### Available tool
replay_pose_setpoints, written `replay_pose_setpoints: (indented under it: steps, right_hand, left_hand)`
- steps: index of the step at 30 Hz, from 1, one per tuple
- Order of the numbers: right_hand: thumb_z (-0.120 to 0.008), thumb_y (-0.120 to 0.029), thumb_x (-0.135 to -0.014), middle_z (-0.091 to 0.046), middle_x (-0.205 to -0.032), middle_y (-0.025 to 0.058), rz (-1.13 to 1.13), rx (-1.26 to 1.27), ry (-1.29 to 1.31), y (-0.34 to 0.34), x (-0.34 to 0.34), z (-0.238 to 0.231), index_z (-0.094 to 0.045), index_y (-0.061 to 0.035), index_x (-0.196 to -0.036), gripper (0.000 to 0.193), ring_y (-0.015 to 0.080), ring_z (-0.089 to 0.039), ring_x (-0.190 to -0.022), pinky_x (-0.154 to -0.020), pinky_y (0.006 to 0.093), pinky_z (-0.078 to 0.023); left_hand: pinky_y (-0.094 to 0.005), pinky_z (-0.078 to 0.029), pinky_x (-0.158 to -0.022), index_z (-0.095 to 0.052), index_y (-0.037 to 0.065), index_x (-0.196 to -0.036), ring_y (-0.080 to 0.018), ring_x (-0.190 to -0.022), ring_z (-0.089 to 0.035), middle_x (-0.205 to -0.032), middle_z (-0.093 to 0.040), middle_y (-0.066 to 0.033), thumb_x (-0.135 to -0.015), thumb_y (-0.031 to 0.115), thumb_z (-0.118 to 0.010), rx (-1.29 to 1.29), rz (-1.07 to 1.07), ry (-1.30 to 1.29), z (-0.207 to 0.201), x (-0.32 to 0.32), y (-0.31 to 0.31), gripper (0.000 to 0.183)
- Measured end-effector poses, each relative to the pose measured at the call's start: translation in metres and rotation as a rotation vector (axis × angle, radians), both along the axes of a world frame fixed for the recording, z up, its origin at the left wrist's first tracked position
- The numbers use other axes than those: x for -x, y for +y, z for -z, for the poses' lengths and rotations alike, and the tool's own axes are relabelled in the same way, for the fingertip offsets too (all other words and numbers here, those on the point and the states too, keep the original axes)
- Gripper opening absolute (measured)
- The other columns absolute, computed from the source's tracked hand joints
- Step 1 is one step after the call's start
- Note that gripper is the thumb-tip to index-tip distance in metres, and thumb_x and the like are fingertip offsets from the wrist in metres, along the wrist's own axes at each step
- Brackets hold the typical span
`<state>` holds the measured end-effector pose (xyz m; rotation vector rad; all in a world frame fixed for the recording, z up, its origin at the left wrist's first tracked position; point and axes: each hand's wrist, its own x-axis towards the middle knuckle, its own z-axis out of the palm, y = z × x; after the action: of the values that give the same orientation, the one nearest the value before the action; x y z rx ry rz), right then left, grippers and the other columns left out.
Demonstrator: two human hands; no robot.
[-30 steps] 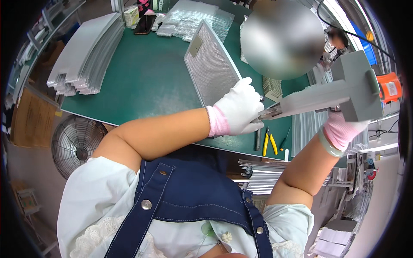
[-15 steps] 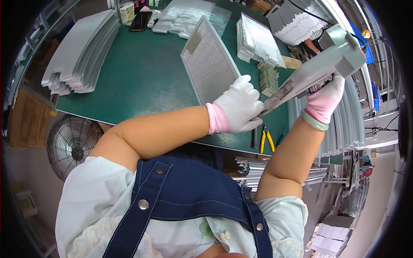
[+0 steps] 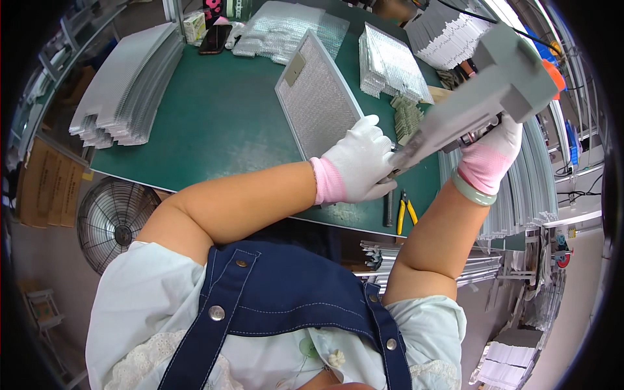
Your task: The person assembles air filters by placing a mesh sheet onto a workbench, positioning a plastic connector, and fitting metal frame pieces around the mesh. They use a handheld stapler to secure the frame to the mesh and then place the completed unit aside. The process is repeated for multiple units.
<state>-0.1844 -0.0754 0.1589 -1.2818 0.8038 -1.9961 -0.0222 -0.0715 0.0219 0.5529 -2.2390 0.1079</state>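
A green surface (image 3: 221,110) spreads beneath everything, a stack of grey panels (image 3: 130,78) at its left end. A framed mesh panel (image 3: 315,97) stands tilted over the middle, in front of the person. The bulky grey tool (image 3: 478,84) slants in from the right, its narrow nose beside the left fingers. Of the hands, both white-gloved, the left hand (image 3: 359,159) curls around the panel's near right edge; the right hand (image 3: 499,143) wraps the tool's grip, its fingers partly hidden. Smaller still, yellow-handled pliers (image 3: 405,213) lie near the front edge, right of the left hand.
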Motion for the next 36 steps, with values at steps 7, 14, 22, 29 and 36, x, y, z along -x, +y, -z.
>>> replay_pose_setpoints:
  steps: [7, 14, 22, 29, 36]
  right_hand:
    - [-0.066, -0.022, -0.094, -0.060, -0.081, 0.0001, 0.322, 0.072, 0.281, 0.022, -0.017, -0.011, -0.060, -0.0050, -0.105, 0.021, 0.0078, -0.057, -0.067, -0.059, 0.0229, -0.046]
    - [-0.070, -0.024, -0.091, -0.067, -0.082, 0.0028, 0.409, -0.002, 0.150, 0.023, 0.018, -0.019, -0.060, -0.0047, -0.102, 0.025, 0.0076, -0.060, -0.067, -0.058, 0.0227, -0.046]
    - [-0.070, -0.025, -0.092, -0.064, -0.077, -0.0002, 0.455, -0.044, 0.197, 0.039, 0.023, -0.017, -0.060, -0.0073, -0.100, 0.022, 0.0056, -0.057, -0.064, -0.061, 0.0213, -0.045]
    - [-0.074, -0.024, -0.089, -0.063, -0.080, -0.0005, 0.563, -0.020, 0.316, 0.036, 0.033, -0.010, -0.063, -0.0038, -0.102, 0.027, 0.0049, -0.056, -0.064, -0.060, 0.0220, -0.046]
    - [-0.077, -0.025, -0.087, -0.065, -0.077, 0.0008, 0.695, -0.015, 0.355, 0.017, 0.081, 0.014, -0.062, -0.0020, -0.099, 0.030, 0.0054, -0.058, -0.061, -0.055, 0.0211, -0.046]
  left_hand:
    - [-0.0543, -0.036, -0.102, -0.065, 0.015, -0.113, -0.0366, -0.113, -0.051, -0.117, -0.059, -0.0146, -0.076, 0.023, -0.063, -0.254, -0.006, -0.212, -0.014, 0.011, 0.000, 0.038]
    - [-0.0431, -0.042, -0.088, -0.070, 0.007, -0.085, -0.0272, -0.084, -0.065, -0.085, -0.068, -0.0121, -0.073, 0.034, -0.064, -0.178, 0.119, -0.777, 0.019, -0.009, 0.013, 0.030]
    - [-0.0401, -0.046, -0.101, -0.061, 0.008, -0.134, -0.0287, -0.129, -0.055, -0.136, -0.059, -0.0141, -0.088, 0.065, -0.055, -1.012, -1.100, -0.692, 0.065, -0.170, -0.110, 0.073]
    - [-0.0399, -0.051, -0.081, -0.067, -0.001, -0.101, -0.0326, -0.091, -0.066, -0.096, -0.068, -0.0189, -0.082, 0.046, -0.071, -0.746, -0.480, -0.471, -0.038, -0.206, -0.121, 0.050]
    - [-0.0413, -0.051, -0.073, -0.064, 0.007, -0.092, -0.0328, -0.081, -0.063, -0.088, -0.062, -0.0126, -0.082, 0.023, -0.072, -0.221, 0.061, -0.434, -0.106, -0.085, 0.059, 0.020]
